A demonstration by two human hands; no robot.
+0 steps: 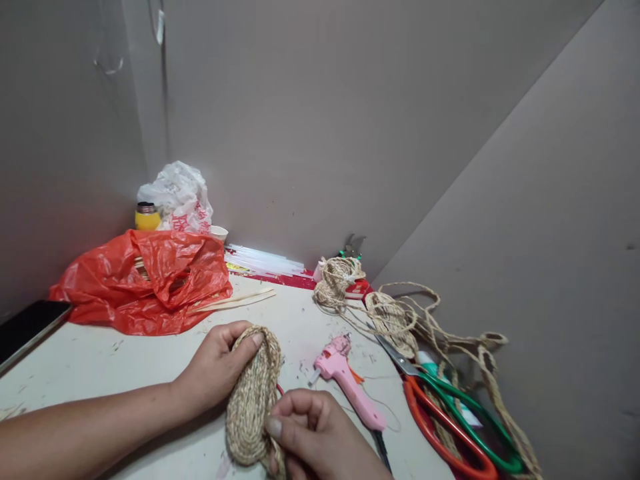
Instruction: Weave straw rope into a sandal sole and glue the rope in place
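A long oval sole of coiled, braided straw rope is held upright over the table in front of me. My left hand grips its upper end, the thumb on the face and the fingers behind it. At its lower right edge, my right hand pinches the braided rope between thumb and curled fingers. A loose length of rope hangs below that pinch. Something thin and red shows behind the sole, mostly hidden. To the right of the sole lies a pink hot glue gun on the table.
Scissors with red and green handles lie at right among loose braided rope. Clear glue sticks lie at the back wall. A red plastic bag, a yellow jar and a phone are at left.
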